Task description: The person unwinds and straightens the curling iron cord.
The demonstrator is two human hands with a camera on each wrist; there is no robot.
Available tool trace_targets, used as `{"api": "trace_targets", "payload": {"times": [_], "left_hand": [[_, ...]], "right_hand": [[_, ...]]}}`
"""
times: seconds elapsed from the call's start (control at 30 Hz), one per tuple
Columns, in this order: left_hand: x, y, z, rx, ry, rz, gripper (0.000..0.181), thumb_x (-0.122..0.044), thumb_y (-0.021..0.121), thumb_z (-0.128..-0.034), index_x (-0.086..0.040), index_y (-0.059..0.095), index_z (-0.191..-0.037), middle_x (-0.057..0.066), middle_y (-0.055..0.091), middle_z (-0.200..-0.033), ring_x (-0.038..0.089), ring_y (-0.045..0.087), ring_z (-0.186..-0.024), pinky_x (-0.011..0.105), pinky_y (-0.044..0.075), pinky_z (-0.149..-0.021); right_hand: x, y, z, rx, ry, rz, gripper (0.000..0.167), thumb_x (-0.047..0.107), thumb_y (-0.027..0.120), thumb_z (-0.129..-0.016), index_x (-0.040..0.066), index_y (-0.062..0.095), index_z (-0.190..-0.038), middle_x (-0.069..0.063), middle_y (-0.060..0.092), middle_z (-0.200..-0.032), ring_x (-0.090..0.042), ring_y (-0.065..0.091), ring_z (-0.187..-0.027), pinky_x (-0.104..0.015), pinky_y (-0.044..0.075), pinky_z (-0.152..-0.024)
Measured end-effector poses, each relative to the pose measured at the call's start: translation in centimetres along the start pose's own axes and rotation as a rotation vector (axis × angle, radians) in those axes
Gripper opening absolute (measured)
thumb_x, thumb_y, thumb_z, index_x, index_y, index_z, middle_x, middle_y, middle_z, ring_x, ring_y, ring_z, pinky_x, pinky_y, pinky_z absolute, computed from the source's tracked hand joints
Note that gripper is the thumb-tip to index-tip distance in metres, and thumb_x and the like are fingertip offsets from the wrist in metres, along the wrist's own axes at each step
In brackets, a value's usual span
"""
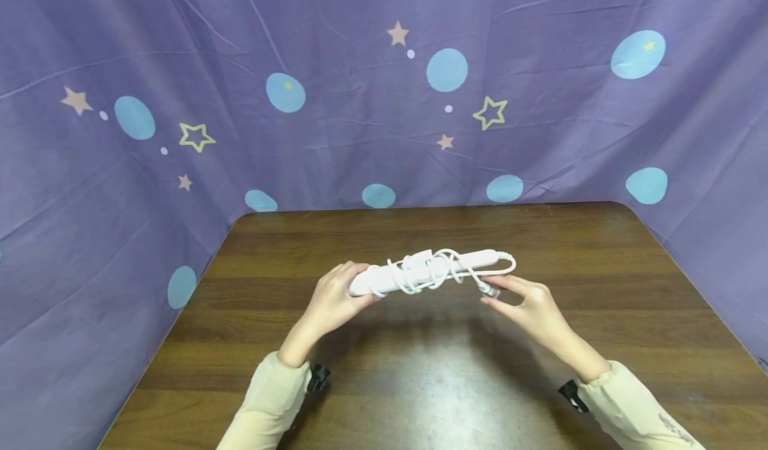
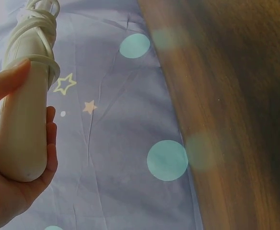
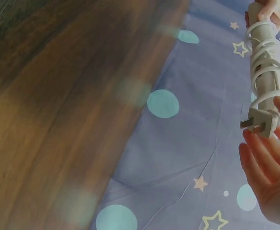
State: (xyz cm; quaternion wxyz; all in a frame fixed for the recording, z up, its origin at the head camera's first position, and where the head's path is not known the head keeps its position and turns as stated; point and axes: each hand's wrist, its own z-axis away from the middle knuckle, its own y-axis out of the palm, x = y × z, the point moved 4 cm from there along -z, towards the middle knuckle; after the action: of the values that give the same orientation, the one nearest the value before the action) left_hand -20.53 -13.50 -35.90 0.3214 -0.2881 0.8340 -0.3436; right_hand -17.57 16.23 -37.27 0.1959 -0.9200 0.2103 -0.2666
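A patterned purple curtain (image 1: pixel 360 153) backs the wooden desk (image 1: pixel 390 370). Above it, a white bar-shaped device (image 1: pixel 379 279) is gripped at one end by the left hand's (image 1: pixel 333 298) fingers, apparently for steadiness; wound cord (image 2: pixel 52 69) obstructs its middle. The right hand's (image 1: pixel 536 311) fingers pinch the plug (image 3: pixel 262 119), presumably for control.

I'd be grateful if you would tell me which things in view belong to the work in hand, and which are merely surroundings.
In hand:
- white corded device, gripped by the left hand
- its wound cord
- plug, pinched by the right hand

Surroundings:
- wooden table
- purple patterned curtain
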Motion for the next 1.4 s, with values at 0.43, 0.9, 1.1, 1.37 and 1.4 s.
{"api": "trace_targets", "payload": {"times": [0.43, 0.9, 1.1, 1.37, 1.4], "left_hand": [[0.2, 0.0, 0.1, -0.005, 0.007, -0.007, 0.043, -0.018, 0.077, -0.0580, -0.003, 0.063, -0.096, 0.002, 0.062, -0.083, 0.014, 0.052, -0.070, 0.030, 0.040, -0.062], [0.2, -0.5, 0.2, -0.001, 0.025, -0.015, 0.045, -0.018, 0.079, -0.0550, -0.005, 0.063, -0.095, 0.000, 0.061, -0.082, 0.013, 0.051, -0.071, 0.029, 0.040, -0.062], [0.3, -0.6, 0.3, 0.013, 0.027, -0.006, 0.045, -0.018, 0.079, -0.0548, -0.006, 0.063, -0.095, 0.000, 0.061, -0.082, 0.013, 0.051, -0.072, 0.029, 0.041, -0.065], [0.3, -1.1, 0.5, -0.002, 0.018, 0.033, 0.046, -0.017, 0.080, -0.0545, -0.005, 0.064, -0.095, 0.000, 0.062, -0.083, 0.012, 0.050, -0.072, 0.028, 0.040, -0.062], [0.4, -1.2, 0.5, -0.006, 0.013, 0.035, 0.046, -0.017, 0.080, -0.0545, -0.005, 0.063, -0.096, 0.000, 0.062, -0.083, 0.012, 0.050, -0.072, 0.027, 0.040, -0.062]], "right_hand": [[0.8, -0.8, -0.3, 0.016, -0.005, -0.024, 0.029, -0.009, 0.070, -0.062, 0.001, 0.067, -0.090, -0.008, 0.067, -0.087, -0.002, 0.059, -0.082, -0.009, 0.039, -0.076], [2.1, -3.4, -2.8, 0.014, -0.118, 0.007, 0.014, 0.009, 0.067, -0.076, 0.001, 0.067, -0.087, -0.005, 0.065, -0.078, -0.006, 0.052, -0.067, -0.012, 0.039, -0.062], [0.9, -4.2, -3.9, 0.061, -0.041, 0.045, 0.030, -0.010, 0.071, -0.061, 0.002, 0.068, -0.089, -0.003, 0.067, -0.082, -0.002, 0.056, -0.073, -0.009, 0.041, -0.064], [-2.4, -4.3, -3.9, 0.087, 0.154, 0.055, 0.019, -0.002, 0.069, -0.071, 0.002, 0.068, -0.089, -0.003, 0.067, -0.080, 0.000, 0.051, -0.065, -0.011, 0.039, -0.061], [-2.8, -4.2, -3.8, 0.088, 0.183, 0.057, 0.018, -0.001, 0.069, -0.071, 0.002, 0.069, -0.090, -0.003, 0.067, -0.080, 0.000, 0.050, -0.064, -0.012, 0.038, -0.059]]}}
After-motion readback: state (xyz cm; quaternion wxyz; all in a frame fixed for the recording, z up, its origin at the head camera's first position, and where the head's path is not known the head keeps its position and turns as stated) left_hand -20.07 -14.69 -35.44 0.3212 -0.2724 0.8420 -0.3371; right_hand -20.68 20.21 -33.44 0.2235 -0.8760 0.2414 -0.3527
